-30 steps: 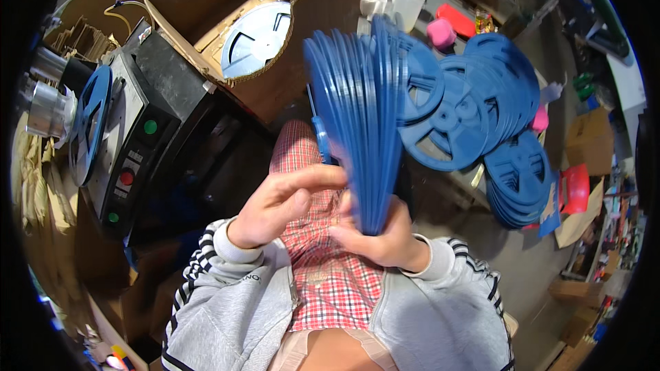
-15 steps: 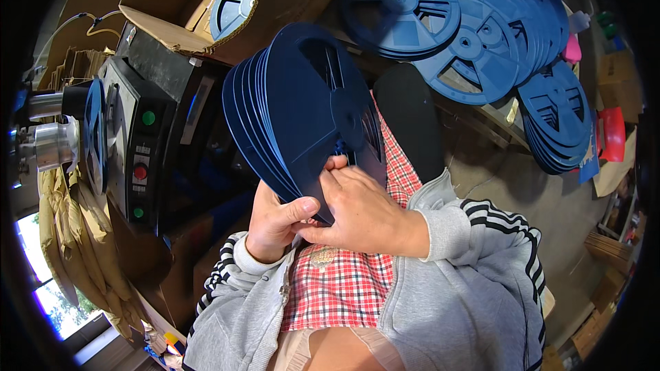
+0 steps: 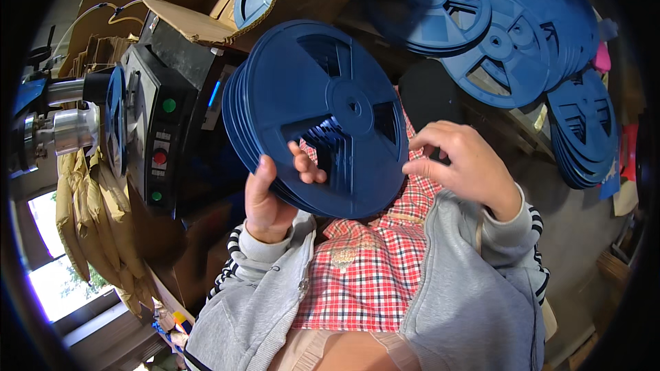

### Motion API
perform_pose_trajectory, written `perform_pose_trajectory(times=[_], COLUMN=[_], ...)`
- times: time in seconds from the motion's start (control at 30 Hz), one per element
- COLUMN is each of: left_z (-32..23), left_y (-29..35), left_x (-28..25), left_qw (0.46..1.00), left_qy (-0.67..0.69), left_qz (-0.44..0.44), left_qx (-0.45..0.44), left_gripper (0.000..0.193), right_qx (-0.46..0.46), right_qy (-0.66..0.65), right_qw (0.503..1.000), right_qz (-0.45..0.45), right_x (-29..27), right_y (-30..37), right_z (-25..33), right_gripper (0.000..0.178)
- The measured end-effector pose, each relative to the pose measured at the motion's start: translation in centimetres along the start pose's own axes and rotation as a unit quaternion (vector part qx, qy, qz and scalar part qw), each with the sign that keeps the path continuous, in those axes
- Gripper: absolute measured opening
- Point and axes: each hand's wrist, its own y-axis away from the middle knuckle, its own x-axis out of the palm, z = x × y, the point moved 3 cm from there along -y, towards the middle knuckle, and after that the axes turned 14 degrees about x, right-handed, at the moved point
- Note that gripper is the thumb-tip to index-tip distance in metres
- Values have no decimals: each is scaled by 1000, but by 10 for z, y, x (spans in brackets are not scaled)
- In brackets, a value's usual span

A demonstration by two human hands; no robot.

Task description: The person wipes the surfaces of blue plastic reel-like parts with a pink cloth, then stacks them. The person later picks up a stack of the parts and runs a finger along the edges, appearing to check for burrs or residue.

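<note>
A stack of dark blue plastic reels stands tilted in front of my chest, its round face with cut-out windows turned toward me. My left hand holds it at the lower left. The left thumb is outside the rim, and the fingertips show through the lower window from behind. Just off the right rim hovers my right hand, its fingers bent and a gap between thumb and forefinger. Nothing shows in it. How the reels sit behind the front one is mostly hidden.
More blue reels lie in overlapping piles at the upper right, with another pile below them. On the left stands a black machine with green and red buttons and a blue disc at its metal shaft. A cardboard box sits behind it.
My right hand has left the reels' lower window and moved right, its fingers parting. The stack has turned, showing more of its face. My left fingers now poke through the window.
</note>
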Motion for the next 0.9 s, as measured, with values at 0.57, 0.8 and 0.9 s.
perform_pose_trajectory(times=[0.57,0.8,0.9], left_z=[-36,-32,-35], left_y=[6,4,-1], left_x=[31,44,59], left_qw=[977,967,937], left_qy=[-40,-195,-255], left_qz=[210,143,197], left_qx=[2,-76,-134], left_gripper=[61,58,53], right_qx=[-62,-4,-15], right_qy=[-165,-383,-549], right_qw=[982,924,832], right_qz=[-62,-10,83], right_x=[26,24,29], right_y=[-33,-89,-113], right_z=[-4,-7,-9], right_gripper=[46,72,76])
